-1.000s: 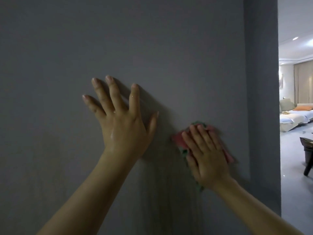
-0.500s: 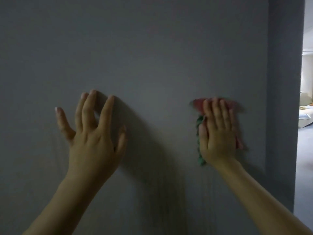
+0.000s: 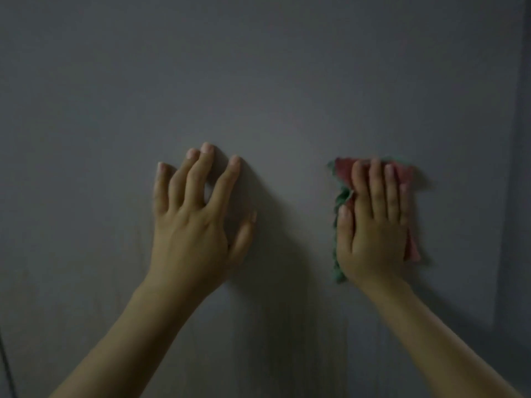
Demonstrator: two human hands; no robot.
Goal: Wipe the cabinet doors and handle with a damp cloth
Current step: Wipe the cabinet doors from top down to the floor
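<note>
Door, grey and flat, fills almost the whole view in dim light, with a vertical edge running down its far right side. Both bare forearms reach up to it from the bottom of the view.

The left hand rests on the door left of centre. Its fingers are spread and slightly bent, the tips touching the surface, the thumb out to the right. It holds nothing. A soft shadow falls on the door to its right.

The right hand lies flat on a cloth, pressing it against the door right of centre, well apart from the left hand. Its fingers are straight and close together, pointing up, the thumb lying alongside on the left. The cloth is red on the face that shows above the fingertips and along the hand's right side, with a ragged green edge showing down the hand's left side. The cloth is near the door's right edge but apart from it.
</note>
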